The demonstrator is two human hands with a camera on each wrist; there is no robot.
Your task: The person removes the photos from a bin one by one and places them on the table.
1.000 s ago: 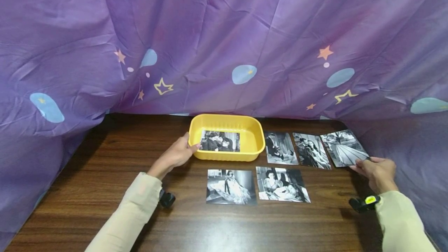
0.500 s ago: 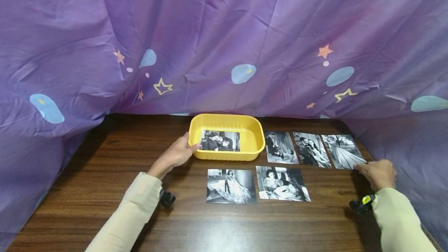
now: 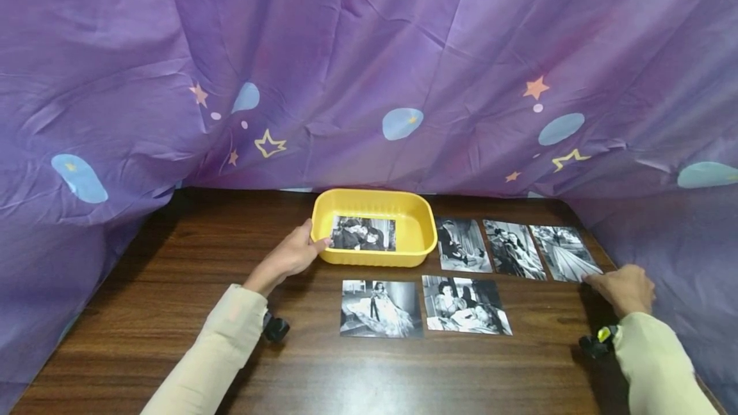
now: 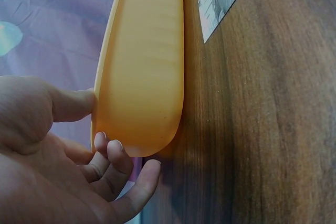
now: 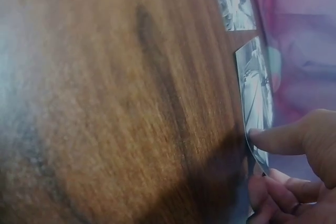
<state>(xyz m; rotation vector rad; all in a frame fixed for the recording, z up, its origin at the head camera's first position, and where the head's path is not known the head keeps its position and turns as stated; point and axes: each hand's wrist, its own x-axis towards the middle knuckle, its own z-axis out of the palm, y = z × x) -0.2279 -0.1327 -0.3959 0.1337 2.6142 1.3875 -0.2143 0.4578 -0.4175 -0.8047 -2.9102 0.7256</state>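
My left hand [image 3: 293, 252] grips the left end of a yellow plastic basin [image 3: 375, 260]. In the left wrist view its thumb lies at the rim and curled fingers touch the basin's outer wall [image 4: 144, 66]. A black-and-white photo print [image 3: 369, 234] lies inside. At the far right of the table, my right hand [image 3: 625, 288] pinches the near right corner of a photo print of a wide pale skirt [image 3: 565, 252]. The right wrist view shows the thumb on top of this print [image 5: 255, 85] and fingers below, with the corner slightly bent.
Two upright photo prints, one of a seated figure [image 3: 463, 245] and one of a couple [image 3: 514, 248], lie right of the basin. Nearer lie two sideways prints, a white gown [image 3: 380, 308] and a reclining figure [image 3: 466, 304]. A purple curtain [image 3: 346, 69] borders the wooden table [image 3: 173, 274].
My right hand has lowered the right-hand print and turned it slightly, so it now lies flatter beside the couple print. The left hand and the basin have stayed in place.
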